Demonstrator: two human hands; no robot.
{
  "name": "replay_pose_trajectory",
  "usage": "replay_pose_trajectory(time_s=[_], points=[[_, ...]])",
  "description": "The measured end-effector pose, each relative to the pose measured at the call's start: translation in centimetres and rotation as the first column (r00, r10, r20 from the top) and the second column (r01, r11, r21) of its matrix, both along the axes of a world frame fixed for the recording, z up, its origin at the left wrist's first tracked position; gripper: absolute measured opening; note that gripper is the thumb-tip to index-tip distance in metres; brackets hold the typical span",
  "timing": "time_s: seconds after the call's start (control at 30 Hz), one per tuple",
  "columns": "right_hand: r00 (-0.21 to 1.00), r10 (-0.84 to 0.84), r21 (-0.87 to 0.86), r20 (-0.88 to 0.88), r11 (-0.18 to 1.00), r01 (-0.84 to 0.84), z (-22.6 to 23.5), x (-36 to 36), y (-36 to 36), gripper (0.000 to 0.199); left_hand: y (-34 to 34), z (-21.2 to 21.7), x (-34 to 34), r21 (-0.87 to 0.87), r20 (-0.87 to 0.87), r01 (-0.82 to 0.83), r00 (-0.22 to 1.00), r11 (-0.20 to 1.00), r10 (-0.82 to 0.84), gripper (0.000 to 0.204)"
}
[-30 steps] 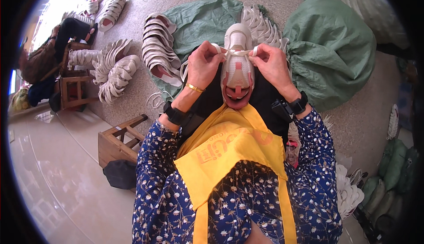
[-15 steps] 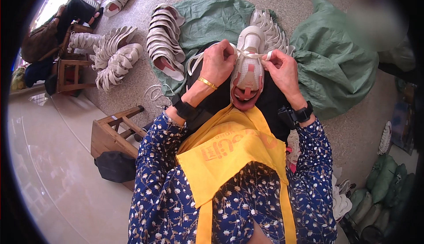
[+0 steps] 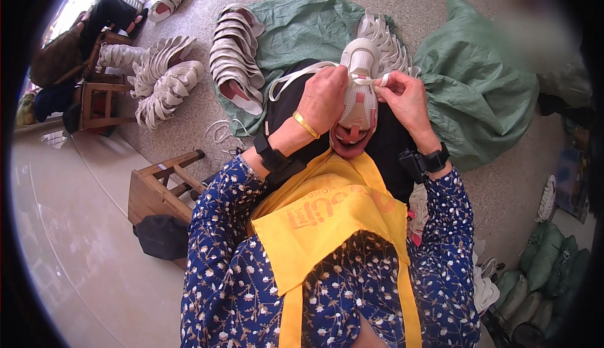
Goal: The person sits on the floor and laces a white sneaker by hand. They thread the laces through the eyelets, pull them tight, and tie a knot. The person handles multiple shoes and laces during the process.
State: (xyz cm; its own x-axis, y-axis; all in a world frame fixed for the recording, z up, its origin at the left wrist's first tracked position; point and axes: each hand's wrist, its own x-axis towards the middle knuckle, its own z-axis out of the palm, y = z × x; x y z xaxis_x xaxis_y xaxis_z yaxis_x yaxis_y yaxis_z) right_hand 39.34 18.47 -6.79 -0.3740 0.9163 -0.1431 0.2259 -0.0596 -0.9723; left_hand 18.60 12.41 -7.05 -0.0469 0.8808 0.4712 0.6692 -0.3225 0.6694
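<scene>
A white and pink shoe upper (image 3: 355, 116) lies across my lap, its toe pointing away from me and its pink-lined opening toward me. My left hand (image 3: 324, 96) is closed over the left side of the lacing area; its fingertips hide what they pinch, but a loop of white shoelace (image 3: 292, 81) trails out to the left of it. At the right side my right hand (image 3: 402, 93) pinches the lace between thumb and forefinger, with a short white stretch running to the middle of the upper.
A curved stack of white shoe uppers (image 3: 234, 58) lies on a green woven sack (image 3: 296, 27) beyond my knees; another stack (image 3: 382, 39) is beside it. A bulging green sack (image 3: 478, 90) stands right. A wooden stool (image 3: 165, 187) is at left, more uppers (image 3: 168, 93) beyond it.
My left hand has moved right and in over the shoe's lacing, and the loose lace now sweeps out left behind it. My right hand keeps its pinch with little movement.
</scene>
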Motion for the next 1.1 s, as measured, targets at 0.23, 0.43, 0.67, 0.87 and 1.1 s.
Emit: replay_pose_trajectory(time_s=[0.23,0.43,0.67,0.87,1.1], points=[[1.0,-0.017,0.008,0.022,1.0,0.017,-0.6,0.1,0.3,0.007,0.6,0.0,-0.8,-0.299,0.202,0.016,0.978,0.954,0.047,0.013],[0.993,-0.064,0.093,0.104,0.994,0.054,0.2,-0.3,0.0,0.013,0.5,-0.7,-0.3,-0.154,0.066,-0.026,0.997,0.988,0.036,0.015],[0.965,-0.119,0.461,0.235,0.887,-0.003,2.0,-0.5,-1.8,0.022,-0.1,0.7,0.6,-0.161,-0.029,-0.137,0.991,0.977,0.134,0.017],[0.94,-0.039,0.509,0.34,0.848,-0.149,2.2,-0.3,-2.0,0.021,-0.1,-0.3,0.3,-0.131,-0.101,-0.122,0.989,0.984,0.11,0.012],[0.905,-0.048,0.548,0.423,0.809,-0.214,1.3,-0.5,-1.0,0.015,-0.6,1.1,1.4,-0.148,-0.145,-0.096,0.987,0.984,0.074,0.036]])
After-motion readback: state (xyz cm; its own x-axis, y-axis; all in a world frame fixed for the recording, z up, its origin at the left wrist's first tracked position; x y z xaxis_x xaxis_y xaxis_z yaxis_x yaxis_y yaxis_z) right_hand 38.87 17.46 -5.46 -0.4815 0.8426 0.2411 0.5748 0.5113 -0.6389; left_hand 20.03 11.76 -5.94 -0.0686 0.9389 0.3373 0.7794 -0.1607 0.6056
